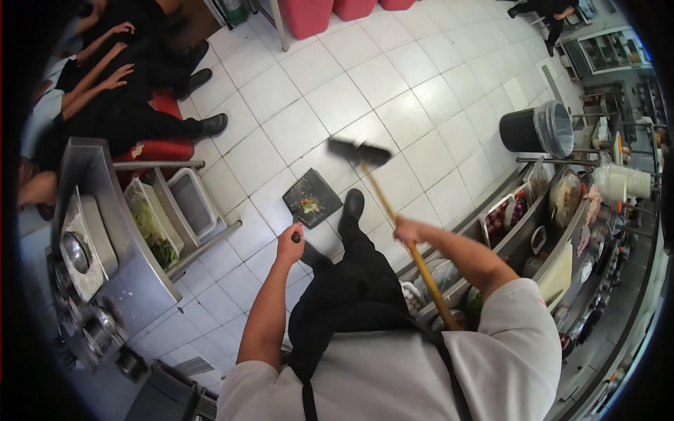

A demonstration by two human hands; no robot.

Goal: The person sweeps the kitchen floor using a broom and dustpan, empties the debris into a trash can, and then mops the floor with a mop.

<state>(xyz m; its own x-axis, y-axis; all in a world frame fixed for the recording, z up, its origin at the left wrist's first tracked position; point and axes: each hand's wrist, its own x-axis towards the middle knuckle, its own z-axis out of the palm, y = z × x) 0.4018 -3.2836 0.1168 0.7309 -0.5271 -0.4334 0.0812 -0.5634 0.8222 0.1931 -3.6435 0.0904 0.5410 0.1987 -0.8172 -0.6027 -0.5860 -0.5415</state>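
My left hand is wrapped round the handle of a black dustpan, which lies on the white tiled floor just ahead of my feet. Food scraps, orange and green, sit in the pan among pale dust. In my right hand is the wooden handle of a broom, its fingers closed round the stick. The stick slants back under my right arm. Beyond the dustpan, to its right, the dark broom head is blurred and looks apart from the pan.
Several seated people stretch their legs out at the left. A steel counter with food tubs stands on my left. At the right are a lined black bin and a counter with onions. Red containers stand at the far end.
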